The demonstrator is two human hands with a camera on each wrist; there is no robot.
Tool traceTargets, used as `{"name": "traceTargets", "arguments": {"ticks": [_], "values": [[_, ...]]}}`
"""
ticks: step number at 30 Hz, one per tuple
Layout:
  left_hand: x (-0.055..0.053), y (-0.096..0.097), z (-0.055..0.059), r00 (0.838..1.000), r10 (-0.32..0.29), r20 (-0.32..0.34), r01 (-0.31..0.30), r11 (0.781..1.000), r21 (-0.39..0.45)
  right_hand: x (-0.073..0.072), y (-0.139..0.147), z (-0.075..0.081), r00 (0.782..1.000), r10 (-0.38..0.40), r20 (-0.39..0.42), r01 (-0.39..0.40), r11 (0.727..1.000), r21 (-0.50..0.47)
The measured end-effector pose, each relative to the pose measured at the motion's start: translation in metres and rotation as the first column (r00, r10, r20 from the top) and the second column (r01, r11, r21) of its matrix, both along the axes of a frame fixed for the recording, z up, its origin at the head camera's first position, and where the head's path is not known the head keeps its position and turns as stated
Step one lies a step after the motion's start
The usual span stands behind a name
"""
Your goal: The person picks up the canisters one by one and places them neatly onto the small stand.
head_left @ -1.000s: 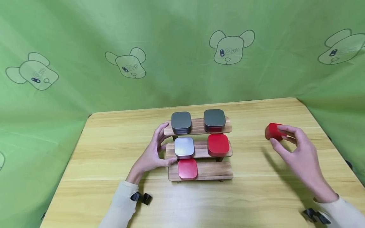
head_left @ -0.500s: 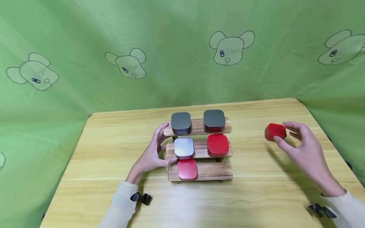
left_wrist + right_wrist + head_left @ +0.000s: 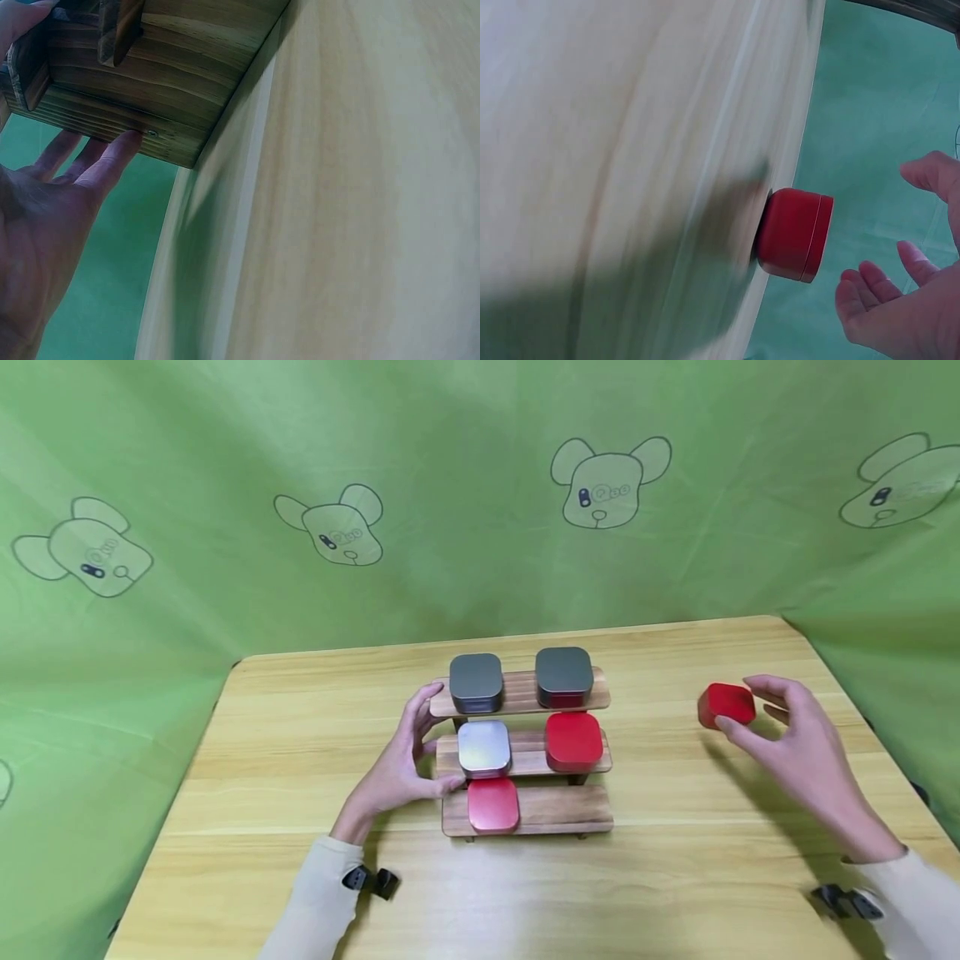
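A three-step wooden display stand (image 3: 566,810) stands mid-table. My left hand (image 3: 401,768) grips its left end, thumb by the middle step and fingers at the top one; in the left wrist view, fingertips touch the wood of the stand (image 3: 165,52). To the right, a red rounded-square tin (image 3: 727,703) sits on the table. Beside it my right hand (image 3: 798,752) is held with thumb and fingers spread around the near right side. The right wrist view has a gap between the fingers and the tin (image 3: 791,234).
Two dark grey tins (image 3: 476,681) occupy the top step. The middle step bears a silver tin (image 3: 484,748) and a red tin (image 3: 573,741). A pinkish-red tin (image 3: 493,805) is on the bottom step's left. Green cloth (image 3: 465,527) hangs behind the table (image 3: 300,718).
My right hand has drawn back slightly to the right, its fingers uncovering the red tin's top. That tin, the left hand and the stand have stayed in place.
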State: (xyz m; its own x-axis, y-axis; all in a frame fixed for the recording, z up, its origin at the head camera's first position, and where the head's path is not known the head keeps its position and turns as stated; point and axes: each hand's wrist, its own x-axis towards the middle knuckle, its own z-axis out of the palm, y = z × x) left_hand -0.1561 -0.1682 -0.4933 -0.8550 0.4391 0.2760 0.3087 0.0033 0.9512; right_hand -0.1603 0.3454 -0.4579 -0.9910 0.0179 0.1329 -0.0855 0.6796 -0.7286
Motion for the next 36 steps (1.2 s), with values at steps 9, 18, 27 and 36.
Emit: {"name": "traceTargets", "arguments": {"ticks": [9, 18, 27, 36], "values": [[0.001, -0.003, 0.0, 1.0, 0.017, 0.013, -0.017, 1.0, -0.009, -0.012, 0.002, -0.009, 0.998, 0.063, 0.029, -0.064, 0.998, 0.015], [0.0, -0.002, -0.002, 1.0, 0.009, 0.014, -0.009, 1.0, -0.006, -0.017, 0.006, -0.009, 0.996, 0.057, 0.063, -0.06, 0.997, 0.047], [-0.001, -0.001, -0.001, 1.0, 0.007, 0.008, -0.007, 1.0, -0.009, -0.025, 0.012, -0.014, 0.993, 0.087, 0.08, -0.091, 0.995, 0.038], [-0.001, 0.0, -0.001, 1.0, 0.004, 0.003, -0.004, 1.0, -0.002, -0.026, 0.014, -0.02, 0.993, 0.077, 0.094, -0.086, 0.992, 0.091]]}}
